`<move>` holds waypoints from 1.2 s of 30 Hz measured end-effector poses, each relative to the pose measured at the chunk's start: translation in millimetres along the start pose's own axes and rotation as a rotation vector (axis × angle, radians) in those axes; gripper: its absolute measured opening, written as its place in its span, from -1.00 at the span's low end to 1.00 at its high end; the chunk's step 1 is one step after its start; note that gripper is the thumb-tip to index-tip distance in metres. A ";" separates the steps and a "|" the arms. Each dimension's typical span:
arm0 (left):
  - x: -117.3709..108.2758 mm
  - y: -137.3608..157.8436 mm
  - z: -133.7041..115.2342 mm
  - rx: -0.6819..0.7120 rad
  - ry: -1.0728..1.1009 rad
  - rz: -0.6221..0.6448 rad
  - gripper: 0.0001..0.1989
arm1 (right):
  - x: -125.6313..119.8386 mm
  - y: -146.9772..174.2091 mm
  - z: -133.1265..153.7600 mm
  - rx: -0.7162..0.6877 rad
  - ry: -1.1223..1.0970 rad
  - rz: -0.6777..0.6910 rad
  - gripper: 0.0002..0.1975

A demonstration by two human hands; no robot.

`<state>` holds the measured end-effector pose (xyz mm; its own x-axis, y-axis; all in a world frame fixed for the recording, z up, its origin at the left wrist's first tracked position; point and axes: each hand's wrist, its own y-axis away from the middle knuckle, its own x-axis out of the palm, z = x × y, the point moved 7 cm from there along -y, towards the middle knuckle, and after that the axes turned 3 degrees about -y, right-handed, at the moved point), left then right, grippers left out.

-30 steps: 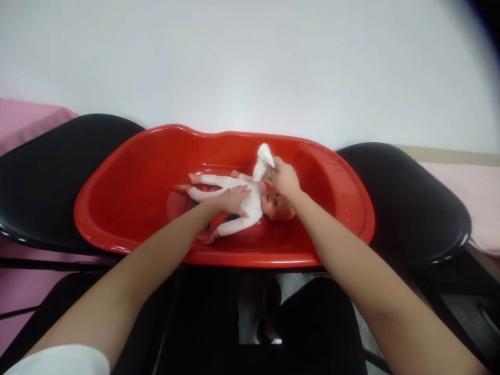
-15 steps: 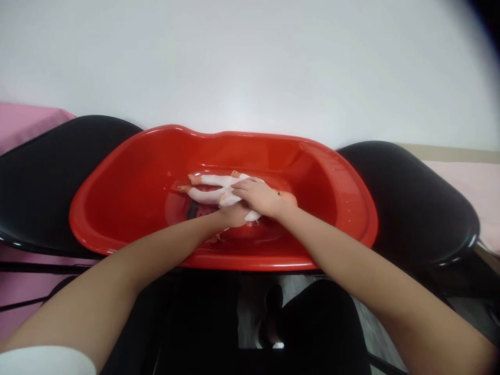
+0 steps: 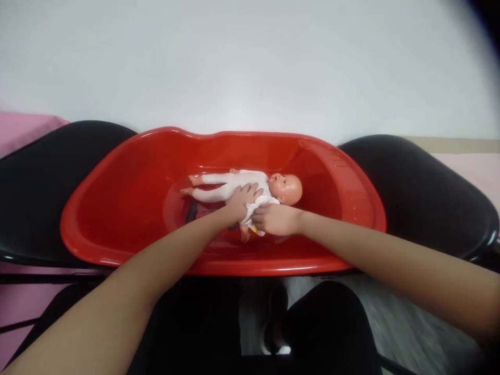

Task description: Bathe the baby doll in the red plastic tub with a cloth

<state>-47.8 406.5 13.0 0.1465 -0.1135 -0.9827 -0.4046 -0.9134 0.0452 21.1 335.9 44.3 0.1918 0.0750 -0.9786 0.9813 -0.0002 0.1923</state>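
Observation:
A baby doll (image 3: 213,195) in a white suit lies on its back in a red baby bathtub (image 3: 117,208), head to the right and bare feet to the left. My left hand (image 3: 242,201) rests on the doll's torso with its fingers spread. Over the doll's near arm, the fingers of my right hand (image 3: 276,219) curl onto a bunched white cloth (image 3: 250,211). A small yellow patch shows below these fingers. The doll's near hand (image 3: 245,234) sticks out between my two hands. What my right fingertips press on is partly hidden.
Black chairs (image 3: 50,192) (image 3: 422,198) flank the tub on both sides. Something dark and pinkish (image 3: 201,212) shows under the doll's near leg. Behind stands a white wall (image 3: 250,62); pink cloth (image 3: 27,130) lies at the far left.
My right hand has moved off the doll's chest toward me and right, onto the cloth at the near arm. My left hand has shifted up onto the torso. The doll's head is now uncovered.

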 end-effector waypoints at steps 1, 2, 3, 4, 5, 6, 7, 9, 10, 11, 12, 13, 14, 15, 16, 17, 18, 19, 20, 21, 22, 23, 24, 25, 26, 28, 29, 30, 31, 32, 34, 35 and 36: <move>-3.7 -0.7 -2.0 0.037 -0.074 -0.039 -0.41 | 7.1 -1.2 -7.4 0.045 -0.025 0.049 -0.72; -6.7 -0.1 -3.4 0.066 -0.123 -0.079 -0.45 | 13.3 -3.4 -14.1 0.093 -0.045 0.092 -0.72; -8.5 1.6 -4.9 0.097 -0.179 -0.113 -0.48 | 18.9 -6.5 -19.7 0.139 -0.057 0.131 -0.72; -9.1 3.8 -5.9 0.123 -0.228 -0.139 -0.49 | 24.1 -10.2 -24.1 0.179 -0.059 0.168 -0.72; -8.5 6.2 -6.0 0.142 -0.259 -0.152 -0.50 | 28.9 -14.2 -27.3 0.211 -0.057 0.202 -0.72; -7.1 8.5 -5.5 0.155 -0.280 -0.158 -0.50 | 33.3 -18.3 -29.4 0.232 -0.048 0.231 -0.72; -5.6 10.9 -4.1 0.159 -0.295 -0.163 -0.50 | 37.1 -22.2 -30.8 0.244 -0.033 0.249 -0.72; -2.7 15.6 3.0 0.128 -0.303 -0.173 -0.47 | 41.5 -28.4 -32.3 0.238 0.010 0.231 -0.72; -1.6 18.2 8.8 0.093 -0.301 -0.179 -0.45 | 42.3 -30.3 -33.3 0.233 0.033 0.200 -0.72; -0.5 21.0 15.7 0.052 -0.300 -0.182 -0.42 | 42.9 -31.2 -34.3 0.226 0.053 0.166 -0.71; 0.5 24.0 23.5 0.010 -0.300 -0.182 -0.39 | 43.8 -31.2 -35.8 0.224 0.065 0.141 -0.71; 1.5 26.9 31.7 -0.031 -0.301 -0.178 -0.36 | 45.2 -30.7 -37.7 0.227 0.066 0.127 -0.70; 1.8 29.5 40.1 -0.070 -0.300 -0.177 -0.35 | 46.4 -30.0 -39.9 0.236 0.064 0.119 -0.68; 1.0 31.8 48.6 -0.109 -0.295 -0.184 -0.34 | 47.3 -29.5 -42.2 0.247 0.064 0.115 -0.67; -0.9 33.4 56.7 -0.148 -0.285 -0.200 -0.35 | 47.4 -29.3 -43.7 0.252 0.070 0.109 -0.66; -3.6 34.1 64.0 -0.182 -0.271 -0.219 -0.36 | 46.6 -29.7 -44.4 0.247 0.086 0.099 -0.66; -6.8 33.8 69.6 -0.203 -0.259 -0.240 -0.38 | 44.9 -30.3 -44.6 0.235 0.114 0.082 -0.66; -10.2 32.3 73.3 -0.209 -0.251 -0.257 -0.40 | 42.8 -31.0 -44.0 0.215 0.151 0.063 -0.67; -13.8 29.8 74.9 -0.203 -0.249 -0.272 -0.42 | 40.6 -31.5 -43.6 0.195 0.193 0.044 -0.68; -17.8 26.6 75.1 -0.192 -0.254 -0.287 -0.43 | 38.6 -31.4 -43.7 0.181 0.235 0.026 -0.69; -22.6 23.2 74.4 -0.183 -0.262 -0.308 -0.45 | 36.6 -30.7 -44.6 0.173 0.272 0.009 -0.70; -28.3 19.8 73.1 -0.178 -0.274 -0.336 -0.46 | 34.9 -29.3 -46.2 0.170 0.300 -0.006 -0.70; -34.6 16.4 71.4 -0.174 -0.288 -0.366 -0.47 | 33.3 -27.2 -48.7 0.175 0.320 -0.019 -0.71; -41.2 12.8 69.2 -0.165 -0.307 -0.390 -0.49 | 31.5 -24.7 -51.8 0.182 0.335 -0.030 -0.72; -47.8 9.0 66.3 -0.146 -0.328 -0.406 -0.50 | 29.5 -21.9 -55.4 0.192 0.348 -0.040 -0.71; -61.2 0.8 59.9 -0.083 -0.369 -0.414 -0.50 | 24.6 -16.1 -63.3 0.213 0.381 -0.057 -0.69; -68.1 -3.4 57.1 -0.048 -0.384 -0.410 -0.50 | 21.4 -13.5 -67.5 0.226 0.404 -0.066 -0.67; -75.2 -7.3 54.8 -0.018 -0.396 -0.407 -0.49 | 18.0 -11.2 -71.6 0.238 0.426 -0.076 -0.65; -82.2 -10.8 53.0 0.006 -0.406 -0.406 -0.48 | 14.6 -9.4 -75.4 0.246 0.444 -0.087 -0.63; -88.7 -13.9 51.5 0.023 -0.417 -0.405 -0.47 | 11.4 -7.9 -79.4 0.258 0.453 -0.098 -0.61; -97.7 -18.3 47.9 0.052 -0.444 -0.401 -0.47 | 6.2 -5.5 -87.8 0.290 0.440 -0.126 -0.59; -99.5 -19.2 45.8 0.062 -0.456 -0.399 -0.46 | 4.4 -4.4 -92.0 0.308 0.423 -0.141 -0.58; -99.2 -19.2 43.5 0.070 -0.467 -0.399 -0.46 | 3.5 -3.4 -95.9 0.324 0.406 -0.156 -0.57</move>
<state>-93.9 452.3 101.7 -0.1058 0.4292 -0.8970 -0.4604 -0.8207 -0.3384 17.1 431.8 47.3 0.0858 0.4779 -0.8742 0.9641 -0.2612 -0.0482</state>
